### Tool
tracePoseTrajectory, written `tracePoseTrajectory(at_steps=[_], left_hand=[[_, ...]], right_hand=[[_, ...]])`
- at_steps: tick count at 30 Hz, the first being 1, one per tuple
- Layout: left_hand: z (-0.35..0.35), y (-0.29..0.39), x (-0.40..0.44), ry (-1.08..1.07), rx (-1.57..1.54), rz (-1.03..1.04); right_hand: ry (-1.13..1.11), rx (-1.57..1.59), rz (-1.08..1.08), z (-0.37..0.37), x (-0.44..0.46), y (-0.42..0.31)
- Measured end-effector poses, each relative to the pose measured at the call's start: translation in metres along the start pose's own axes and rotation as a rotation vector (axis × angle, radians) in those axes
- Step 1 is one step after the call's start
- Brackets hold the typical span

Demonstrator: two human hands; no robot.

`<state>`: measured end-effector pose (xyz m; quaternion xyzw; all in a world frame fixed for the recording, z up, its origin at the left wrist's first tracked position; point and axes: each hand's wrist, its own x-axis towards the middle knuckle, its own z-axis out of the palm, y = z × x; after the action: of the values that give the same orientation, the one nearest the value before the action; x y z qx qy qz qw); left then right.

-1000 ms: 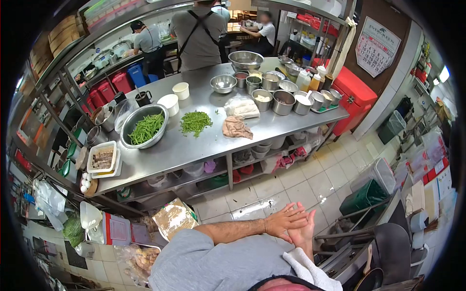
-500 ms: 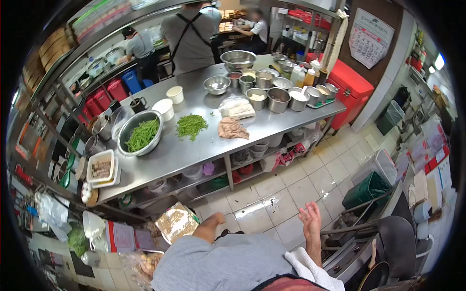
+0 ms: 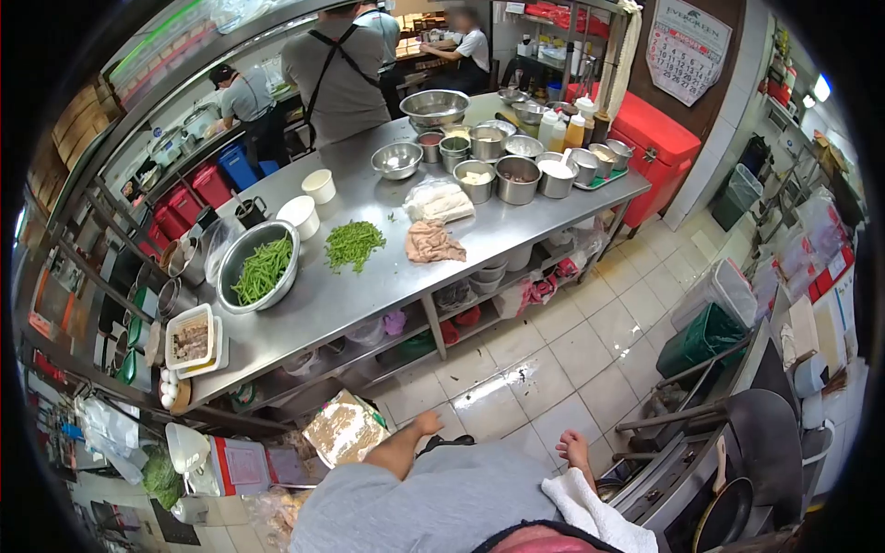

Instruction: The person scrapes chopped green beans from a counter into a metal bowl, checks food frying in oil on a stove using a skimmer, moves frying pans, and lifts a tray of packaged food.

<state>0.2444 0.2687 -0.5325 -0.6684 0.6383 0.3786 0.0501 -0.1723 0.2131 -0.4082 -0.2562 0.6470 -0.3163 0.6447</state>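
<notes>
Bare hands, 2: left hand [image 3: 428, 423], finger opening and contents impossible to tell; right hand [image 3: 573, 448], fingers loosely open, nothing visible in it. Plastic-covered carton [image 3: 344, 429], 1, just left of the left hand, the nearer hand; white towel [image 3: 604, 516], 1, beside the right forearm.

Grey shirt [image 3: 415, 498], short sleeves [image 3: 355, 479]; white towel [image 3: 604, 516] draped.

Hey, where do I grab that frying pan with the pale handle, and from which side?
Take the frying pan by the middle of its pale handle, probably best from above with your right hand. The handle sticks out forward past the round rim, leaving a long, narrow part to close your fingers around.
</notes>
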Motion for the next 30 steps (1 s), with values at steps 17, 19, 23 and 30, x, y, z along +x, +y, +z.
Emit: tracePoseTrajectory(at_steps=[17,19,23,30], left_hand=[[-0.002,-0.002,-0.044,-0.055,0.113,-0.24],[-0.013,-0.008,-0.074,-0.072,0.097,-0.303],[-0.002,-0.02,-0.085,-0.015,0.108,-0.378],[0.009,0.024,-0.052,0.157,-0.008,-0.171]], right_hand=[[0.049,-0.345,0.112,-0.112,0.028,0.149],[0.021,-0.261,0.139,-0.111,0.026,0.142],[-0.041,-0.163,0.143,-0.106,0.025,0.124],[-0.042,-0.604,0.004,-0.089,0.044,0.095]])
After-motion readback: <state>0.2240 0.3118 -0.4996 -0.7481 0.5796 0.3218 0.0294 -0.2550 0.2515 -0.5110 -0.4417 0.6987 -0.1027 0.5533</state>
